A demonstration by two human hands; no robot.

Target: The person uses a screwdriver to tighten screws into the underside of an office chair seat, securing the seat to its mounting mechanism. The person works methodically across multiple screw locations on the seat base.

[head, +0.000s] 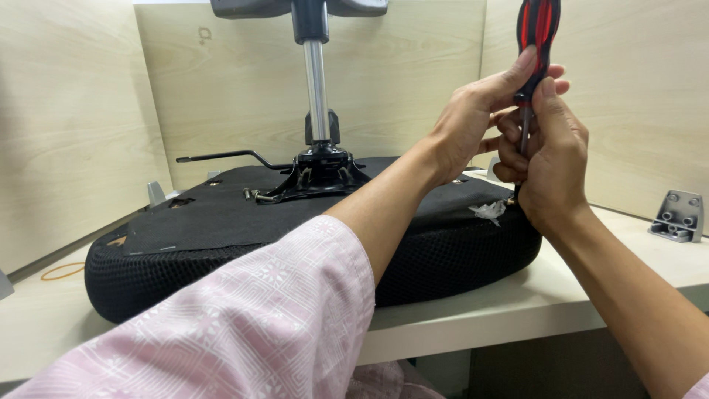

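Upright, a red-and-black screwdriver [533,55] stands at the right rim of an upturned black chair seat [244,222] on the worktop [635,255]. Left hand [473,122] and right hand [550,162] fingers grasp it. Bare worktop lies rightward, wooden walls close around.

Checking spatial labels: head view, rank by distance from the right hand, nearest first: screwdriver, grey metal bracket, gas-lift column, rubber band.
1. Screwdriver: held in the right hand, upright over the seat's right edge.
2. Grey metal bracket: on the table, just right of the hand.
3. Gas-lift column: centre of the upturned seat, to the left.
4. Rubber band: far left on the table.
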